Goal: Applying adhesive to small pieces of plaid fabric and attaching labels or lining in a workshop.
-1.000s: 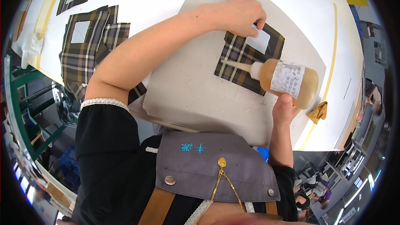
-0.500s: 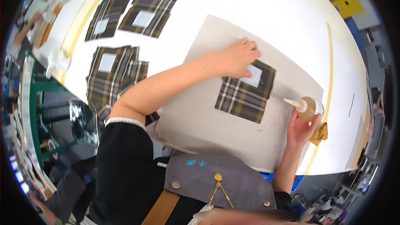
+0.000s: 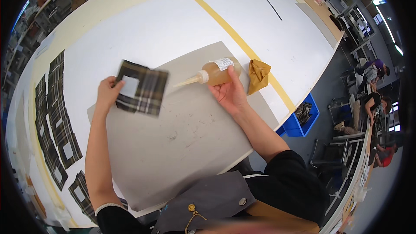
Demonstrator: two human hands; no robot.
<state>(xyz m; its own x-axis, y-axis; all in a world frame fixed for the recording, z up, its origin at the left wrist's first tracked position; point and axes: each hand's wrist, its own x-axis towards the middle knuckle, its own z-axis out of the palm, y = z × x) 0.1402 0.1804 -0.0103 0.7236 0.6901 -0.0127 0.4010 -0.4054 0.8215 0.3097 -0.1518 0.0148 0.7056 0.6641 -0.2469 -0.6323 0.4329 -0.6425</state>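
Between the thumb and fingers of my left hand (image 3: 108, 93) is the left edge of a dark plaid fabric piece (image 3: 149, 87). It carries a pale rectangular patch (image 3: 129, 86) and looks lifted above the grey board (image 3: 173, 143), slightly blurred. My right hand (image 3: 229, 92) grips a squeeze bottle (image 3: 221, 71) of amber liquid, tipped on its side. Its long pale nozzle points left toward the fabric, with a gap between them. A crumpled mustard-brown cloth (image 3: 258, 76) lies just right of the bottle.
Overlapping plaid pieces with pale patches (image 3: 63, 117) lie in rows along the table's left side. Yellow tape (image 3: 225, 28) crosses the white tabletop (image 3: 143, 21). A blue bin (image 3: 303, 121) holding plaid fabric stands beyond the right edge. Other people (image 3: 372, 99) are farther right.
The view has swung to the right. My left hand, earlier over the plaid piece lying on the board, now holds it up at its left edge. The bottle stays in my right hand.
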